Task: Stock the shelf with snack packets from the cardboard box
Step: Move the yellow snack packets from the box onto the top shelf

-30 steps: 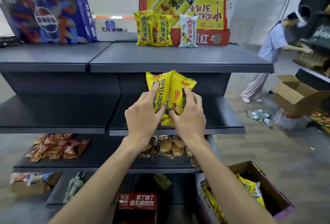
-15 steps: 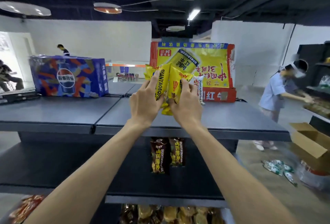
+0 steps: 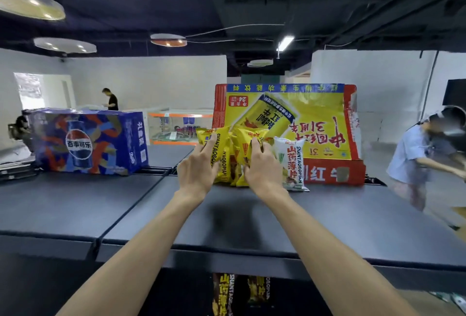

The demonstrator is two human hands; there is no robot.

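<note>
Our left hand [image 3: 198, 169] and right hand [image 3: 263, 172] are gripping snack packets [image 3: 224, 154]. We are rating them light, crushable; side-hold advised.

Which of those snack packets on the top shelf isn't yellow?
The white snack packet at the row's right end, beside the right hand. The yellow snack packets, held by it and the left hand, stand to its left.

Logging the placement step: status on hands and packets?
Both gripping: left hand, right hand. Holding yellow packets upright on shelf, carton behind. Close on right: white packet, nothing blocking.
</note>
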